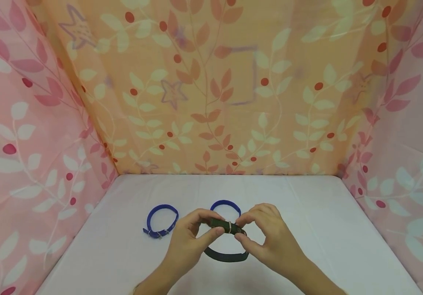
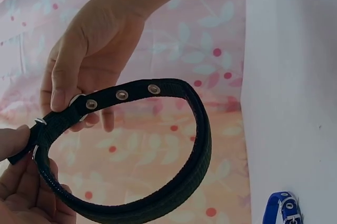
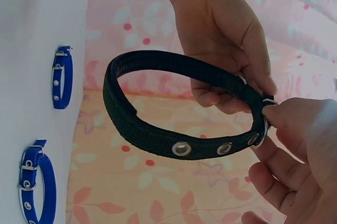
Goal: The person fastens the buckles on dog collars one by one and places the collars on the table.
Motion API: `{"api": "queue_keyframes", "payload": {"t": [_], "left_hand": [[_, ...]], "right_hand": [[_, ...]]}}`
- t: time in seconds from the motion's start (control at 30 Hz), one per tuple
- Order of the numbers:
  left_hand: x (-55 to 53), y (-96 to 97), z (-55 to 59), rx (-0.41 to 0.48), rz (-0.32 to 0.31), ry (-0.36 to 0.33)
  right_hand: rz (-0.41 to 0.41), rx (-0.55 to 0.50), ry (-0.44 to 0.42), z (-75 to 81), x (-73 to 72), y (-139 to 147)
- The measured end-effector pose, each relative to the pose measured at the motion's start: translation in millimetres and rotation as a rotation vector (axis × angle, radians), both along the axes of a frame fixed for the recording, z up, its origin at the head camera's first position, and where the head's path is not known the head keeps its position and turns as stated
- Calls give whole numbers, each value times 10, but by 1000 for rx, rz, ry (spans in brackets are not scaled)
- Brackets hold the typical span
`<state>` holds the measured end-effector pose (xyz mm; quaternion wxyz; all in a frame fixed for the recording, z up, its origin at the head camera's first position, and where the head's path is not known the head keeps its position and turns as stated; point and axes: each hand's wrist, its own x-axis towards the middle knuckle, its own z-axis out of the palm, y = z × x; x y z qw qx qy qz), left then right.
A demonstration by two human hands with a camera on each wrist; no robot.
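A dark green collar (image 1: 226, 257) with metal eyelets and a buckle is held up between both hands, its loop closed. My left hand (image 1: 189, 237) pinches the strap between thumb and fingers on the left of the buckle part. On the right, my right hand (image 1: 272, 235) pinches the strap end near a metal ring. In the left wrist view the collar (image 2: 202, 145) shows a row of eyelets along its upper band. The right wrist view shows the strap tip of the collar (image 3: 121, 111) lying along the band, with the buckle partly hidden by fingers.
Two blue collars lie on the white table (image 1: 97, 262): one blue collar (image 1: 155, 234) left of my hands, the other blue collar (image 1: 225, 202) just behind them. Both are fastened into loops. Patterned cloth walls (image 1: 211, 123) enclose the table at the back and sides.
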<state>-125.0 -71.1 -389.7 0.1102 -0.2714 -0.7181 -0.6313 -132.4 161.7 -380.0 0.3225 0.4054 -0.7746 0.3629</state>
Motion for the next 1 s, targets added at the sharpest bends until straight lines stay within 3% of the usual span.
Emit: {"api": "queue_keyframes", "payload": {"t": [0.2, 0.47, 0.73, 0.87, 1.0], "left_hand": [[21, -20, 52, 37, 27, -33], [6, -78, 90, 81, 51, 41], [1, -127, 128, 150, 70, 18], [-20, -102, 103, 163, 41, -39], [-39, -54, 57, 82, 15, -147]], "right_hand": [[-8, 6, -15, 5, -3, 1], [-5, -8, -14, 1, -17, 13], [-8, -15, -53, -2, -16, 2], [2, -62, -61, 2, -22, 1], [8, -121, -64, 4, -32, 9]]}}
